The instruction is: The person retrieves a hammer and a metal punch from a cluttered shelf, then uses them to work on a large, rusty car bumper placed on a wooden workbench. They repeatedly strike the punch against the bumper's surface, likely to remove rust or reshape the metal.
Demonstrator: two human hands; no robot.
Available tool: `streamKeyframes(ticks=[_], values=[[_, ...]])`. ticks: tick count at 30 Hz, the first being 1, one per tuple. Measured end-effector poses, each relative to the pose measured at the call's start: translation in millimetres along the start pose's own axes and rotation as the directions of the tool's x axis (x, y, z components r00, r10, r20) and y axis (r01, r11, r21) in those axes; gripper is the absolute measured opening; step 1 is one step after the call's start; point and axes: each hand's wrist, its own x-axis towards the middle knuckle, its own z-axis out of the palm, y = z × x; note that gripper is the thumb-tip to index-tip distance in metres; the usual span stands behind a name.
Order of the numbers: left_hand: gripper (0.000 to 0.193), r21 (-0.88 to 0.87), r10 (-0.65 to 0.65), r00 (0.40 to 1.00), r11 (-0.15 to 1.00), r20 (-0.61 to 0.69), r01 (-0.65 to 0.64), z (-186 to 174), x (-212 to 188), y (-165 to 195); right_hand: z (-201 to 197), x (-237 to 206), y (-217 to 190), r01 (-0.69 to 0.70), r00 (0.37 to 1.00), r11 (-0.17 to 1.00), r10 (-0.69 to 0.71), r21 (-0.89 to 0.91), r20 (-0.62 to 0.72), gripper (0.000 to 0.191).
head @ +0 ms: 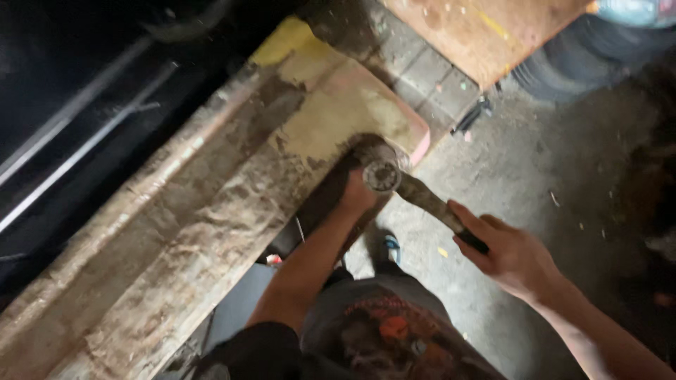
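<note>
The person stands beside a long, worn wooden workbench [211, 211] whose top is stained and patchy, with a yellow and pale end near the corner. The right hand [510, 257] is closed around the dark handle of a heavy hammer [415, 193]. Its round steel head [382, 176] shows its flat face toward the camera and hangs just at the corner of the bench. The fingers wrap the handle near its lower end, so the grip is firm and far from the head.

The left hand [358, 193] reaches under or against the edge of the bench, directly below the hammer head. It seems pressed on something dark at the corner, but I cannot tell whether it is clamped on a part or only resting flat, because the head and the shadow hide the fingers.

In my judgement the step in hand is striking or driving something at the bench corner, with the left hand steadying the piece. The next move calls for care: the head is very near to the left hand, so the blow must be short and well aimed, and the fingers must stay out of its path.

On the concrete floor [535, 169] lie small scraps, and a tyre [598, 56] rests beyond a rusty board [479, 28].
</note>
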Motion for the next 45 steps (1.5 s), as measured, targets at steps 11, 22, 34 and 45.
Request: streamKeyframes(ticks=[11, 22, 34, 45], values=[[0.04, 0.008, -0.462, 0.874, 0.885, 0.152, 0.466, -27, 25, 33, 20, 22, 8, -0.061, 0.992, 0.938, 0.095, 0.34, -0.085, 0.072], [0.036, -0.168, -0.444, 0.868, 0.859, 0.223, 0.483, -23, 11, 20, 126, 39, 33, 0.104, 0.994, 0.412, -0.02, 0.905, -0.105, 0.034], [0.05, -0.29, -0.379, 0.902, 0.857, 0.208, 0.427, -14, 16, 18, 94, 71, 52, -0.269, 0.914, 0.529, 0.403, 0.805, 0.041, 0.024], [0.037, -0.383, -0.367, 0.892, 0.808, 0.264, 0.446, -18, 26, 9, 56, 75, 0, -0.368, 0.93, 0.729, 0.281, 0.577, 0.238, 0.04]])
